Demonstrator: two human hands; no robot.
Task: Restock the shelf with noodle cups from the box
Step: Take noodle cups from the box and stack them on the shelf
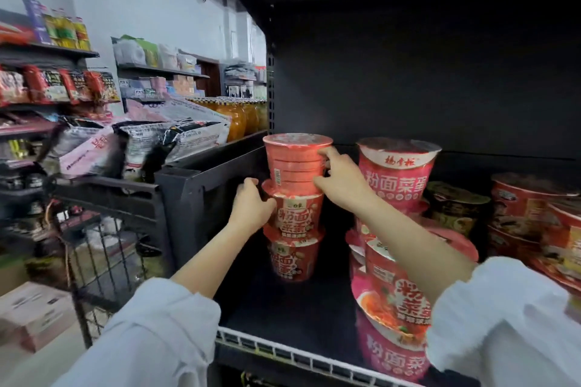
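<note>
A stack of three red noodle cups stands on the dark shelf (283,314) at its left side. My right hand (339,179) grips the top cup (294,160) by its right side. My left hand (251,204) holds the middle cup (298,214) from the left, above the bottom cup (292,258). To the right stands a pink noodle cup stack (397,176), with more pink cups (393,289) in front of it. The box is not in view.
Dark and red cups (528,217) fill the shelf's right side. A white wire rail (283,352) runs along the shelf's front edge. A black wire cart (103,229) stands at the left, with snack bags (151,141) and juice bottles (239,116) beyond.
</note>
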